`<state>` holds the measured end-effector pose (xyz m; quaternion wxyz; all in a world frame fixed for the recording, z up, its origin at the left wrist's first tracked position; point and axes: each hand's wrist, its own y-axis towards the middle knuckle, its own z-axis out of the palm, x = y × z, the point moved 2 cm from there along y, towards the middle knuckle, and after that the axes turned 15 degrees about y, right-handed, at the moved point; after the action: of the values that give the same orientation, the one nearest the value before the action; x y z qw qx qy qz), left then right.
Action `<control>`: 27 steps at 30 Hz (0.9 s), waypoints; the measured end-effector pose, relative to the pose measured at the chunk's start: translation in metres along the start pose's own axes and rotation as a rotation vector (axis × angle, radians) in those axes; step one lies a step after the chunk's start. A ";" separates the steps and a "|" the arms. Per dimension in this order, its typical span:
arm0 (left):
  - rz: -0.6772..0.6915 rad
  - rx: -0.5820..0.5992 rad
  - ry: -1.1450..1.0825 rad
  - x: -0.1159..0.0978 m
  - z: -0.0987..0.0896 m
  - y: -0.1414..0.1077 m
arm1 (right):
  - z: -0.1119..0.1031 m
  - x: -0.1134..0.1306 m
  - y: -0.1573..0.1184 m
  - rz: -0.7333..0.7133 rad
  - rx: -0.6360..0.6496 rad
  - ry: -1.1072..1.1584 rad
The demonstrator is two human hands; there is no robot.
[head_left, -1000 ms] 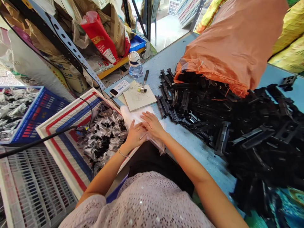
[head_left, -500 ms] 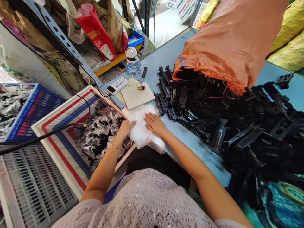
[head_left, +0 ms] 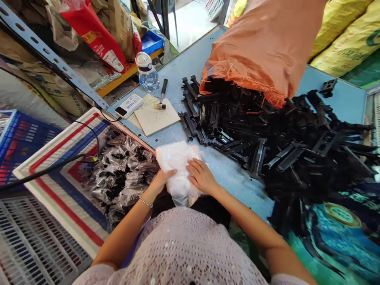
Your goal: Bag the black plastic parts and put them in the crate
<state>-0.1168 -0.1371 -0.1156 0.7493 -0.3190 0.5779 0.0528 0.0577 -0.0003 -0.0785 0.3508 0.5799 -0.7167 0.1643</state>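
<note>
A stack of clear plastic bags sits in front of my body at the table's near edge, its lower end hanging toward my lap. My left hand grips its left side, thumb on top and the other fingers hidden beneath. On the right side my right hand holds the stack, fingers laid across the top. Left of the bags, a white crate with red and blue stripes contains many black parts wrapped in clear plastic.
Black metal parts spill from an orange woven sack over the blue table. A hammer lies on a pale board, near a white device and a water bottle. A black cable crosses the crate.
The bag stack and both hands have come closer to my body, and the stack now lies squarer and flatter. The camera view has shifted slightly to the right.
</note>
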 end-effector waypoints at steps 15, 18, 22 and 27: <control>-0.043 -0.253 -0.195 -0.046 0.022 -0.018 | -0.041 -0.014 0.007 0.445 -0.188 0.423; 0.042 -0.380 -0.231 -0.071 0.000 -0.008 | -0.050 -0.019 0.060 0.334 -0.303 0.231; 0.218 -0.486 -0.224 -0.110 -0.028 0.016 | -0.047 -0.025 0.124 0.194 -0.238 -0.257; 0.330 -0.494 -0.329 -0.149 -0.013 0.067 | -0.059 -0.042 0.160 0.069 -0.226 -0.467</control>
<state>-0.2064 -0.0481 -0.0106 0.7139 -0.3802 0.4629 0.3626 -0.0720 0.1116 -0.0387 0.2325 0.5345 -0.8114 -0.0432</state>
